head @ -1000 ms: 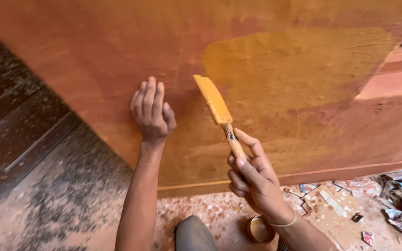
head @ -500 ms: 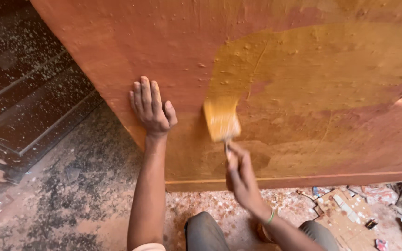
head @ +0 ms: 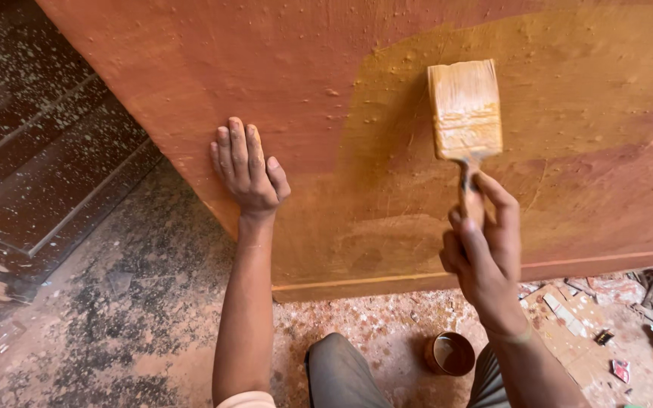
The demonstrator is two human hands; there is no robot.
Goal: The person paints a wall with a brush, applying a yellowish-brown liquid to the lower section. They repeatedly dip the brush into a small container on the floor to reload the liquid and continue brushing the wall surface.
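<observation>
Reddish-brown and rough, the big wooden panel fills the upper part of your view, standing on edge above a floor speckled with pale dust and flecks. Your paintbrush lies flat against that panel right of centre, bristles up and spread wide, loaded with a yellow-ochre coat, its thin handle running down into your right hand. That hand is closed around the handle, fingers wrapped on it from below with the forefinger stretched up along the stem towards the ferrule. The brush sits inside the wet ochre patch, which covers the upper right of the panel and reaches down towards its lower edge; the left part of the panel is bare red-brown. Your left hand is well apart from the brush, pressed flat on the bare wood near the panel's left edge, fingers together and pointing up, thumb out to the right, gripping nothing. Below your right wrist, a small round brown pot stands on the floor just beside your knee. Scraps of paper and litter lie at the right edge, and dark slatted boards run along the left.
</observation>
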